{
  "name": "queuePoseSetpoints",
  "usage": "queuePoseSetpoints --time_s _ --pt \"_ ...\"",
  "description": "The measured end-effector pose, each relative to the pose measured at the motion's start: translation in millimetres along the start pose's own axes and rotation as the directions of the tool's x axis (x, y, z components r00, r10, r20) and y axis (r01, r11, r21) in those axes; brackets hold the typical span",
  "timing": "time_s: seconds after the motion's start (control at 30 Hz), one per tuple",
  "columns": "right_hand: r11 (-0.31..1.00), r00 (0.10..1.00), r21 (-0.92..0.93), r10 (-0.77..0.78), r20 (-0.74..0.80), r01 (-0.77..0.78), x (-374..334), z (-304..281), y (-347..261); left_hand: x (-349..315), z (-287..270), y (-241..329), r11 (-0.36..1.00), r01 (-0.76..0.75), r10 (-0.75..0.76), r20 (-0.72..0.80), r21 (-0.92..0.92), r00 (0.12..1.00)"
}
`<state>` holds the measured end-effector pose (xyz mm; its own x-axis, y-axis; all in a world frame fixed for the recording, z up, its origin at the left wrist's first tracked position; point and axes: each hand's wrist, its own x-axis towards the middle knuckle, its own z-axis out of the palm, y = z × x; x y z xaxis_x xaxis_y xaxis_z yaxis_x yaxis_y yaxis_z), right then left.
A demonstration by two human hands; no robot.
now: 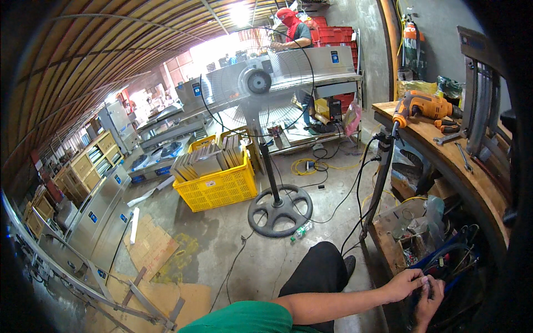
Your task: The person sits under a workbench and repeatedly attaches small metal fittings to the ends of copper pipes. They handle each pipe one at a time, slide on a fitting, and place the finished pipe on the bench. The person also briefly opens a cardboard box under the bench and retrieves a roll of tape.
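Yellow plastic crate [219,190] walls are enclosing leaning grey plates [204,160], while near the blue bin [423,262] of dark cables [456,247] below the workbench [419,123], left hand [405,284] and right hand [430,301] are meeting, fingertips bunched (whether gripping anything, I cannot tell).

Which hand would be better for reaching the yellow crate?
Probably the left hand: it's nearer the yellow crate, on your left. The right hand is farther right, though both are close together.
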<state>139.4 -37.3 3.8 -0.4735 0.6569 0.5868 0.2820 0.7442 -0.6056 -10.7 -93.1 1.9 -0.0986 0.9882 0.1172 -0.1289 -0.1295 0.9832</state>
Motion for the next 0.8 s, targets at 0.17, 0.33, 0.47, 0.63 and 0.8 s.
queuePoseSetpoints --time_s 0.17,0.33,0.47,0.63,0.8 --pt "0.969 0.99 0.203 0.143 0.018 -0.143 -2 1 -6 -2 -4 15 0.973 0.184 -0.175 0.076 -0.138 0.982" --pt "0.959 0.988 0.241 0.132 0.085 -0.149 1 -1 -4 7 1 -19 0.993 -0.084 0.085 0.013 -0.084 0.996" --pt "0.96 0.991 0.246 0.127 0.051 -0.135 -7 0 16 6 -5 -7 0.979 0.155 -0.139 0.125 -0.13 0.982" --pt "0.897 0.975 0.384 0.192 0.113 -0.221 -6 2 3 -4 -11 21 0.964 0.232 -0.216 0.126 -0.128 0.968" --pt "0.776 0.936 0.526 0.323 0.143 -0.348 -13 10 6 0 -9 6 0.972 0.204 -0.198 0.064 -0.118 0.978"
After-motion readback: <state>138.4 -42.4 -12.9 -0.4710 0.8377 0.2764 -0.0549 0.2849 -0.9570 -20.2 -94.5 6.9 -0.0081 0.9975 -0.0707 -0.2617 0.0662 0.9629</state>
